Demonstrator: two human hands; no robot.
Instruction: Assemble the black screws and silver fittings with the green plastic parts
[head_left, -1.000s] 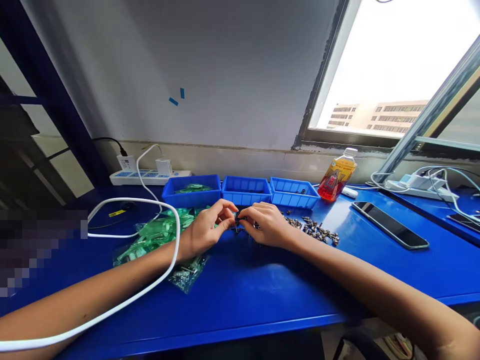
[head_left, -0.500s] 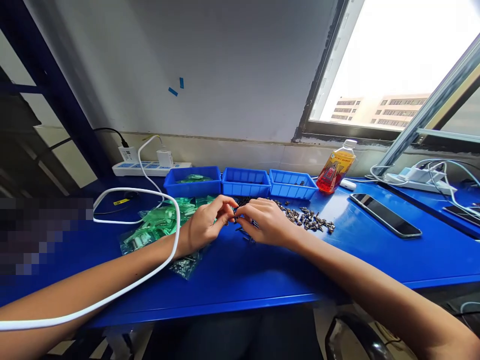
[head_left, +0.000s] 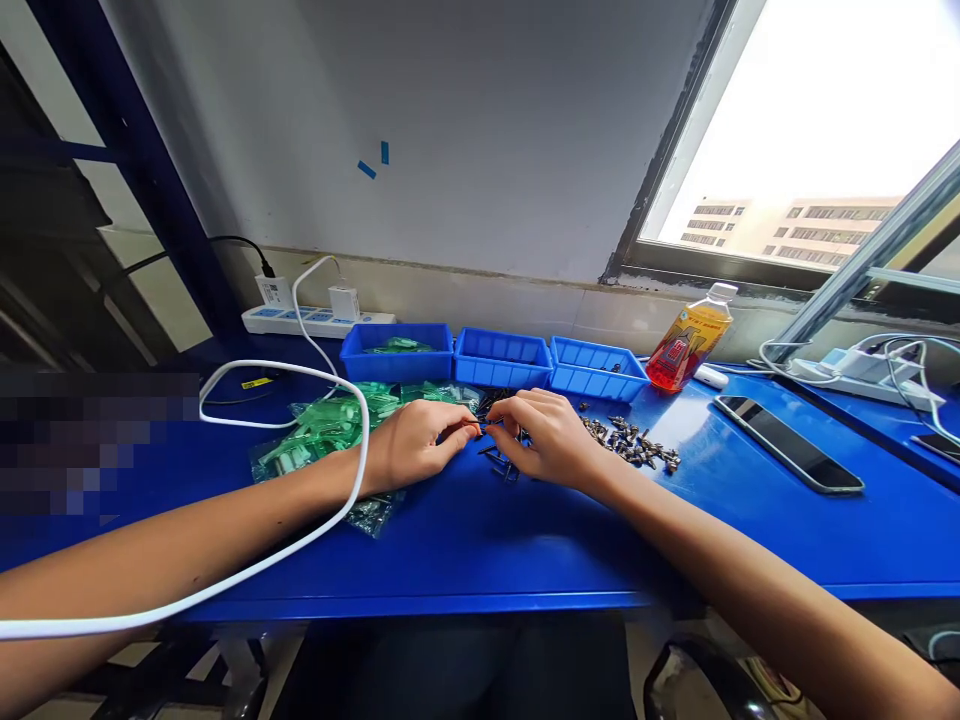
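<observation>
Above the blue table, my left hand and my right hand meet with their fingertips nearly touching. Both are closed in a pinch on a small, thin, dark screw-like piece between them, mostly covered by fingers. Beneath and behind my right hand lie loose dark screws. Shorter metal screws are spread in a pile to its right. Green parts in clear plastic bags lie behind my left hand and forearm.
Three blue bins stand along the wall: the left bin holds green pieces, beside a middle bin and a right bin. A drink bottle and phone are at right. A white cable loops over my left forearm.
The view has shifted slightly, so the scene sits a little further right. My left fingers have straightened around the small piece; both hands stay together over the table.
</observation>
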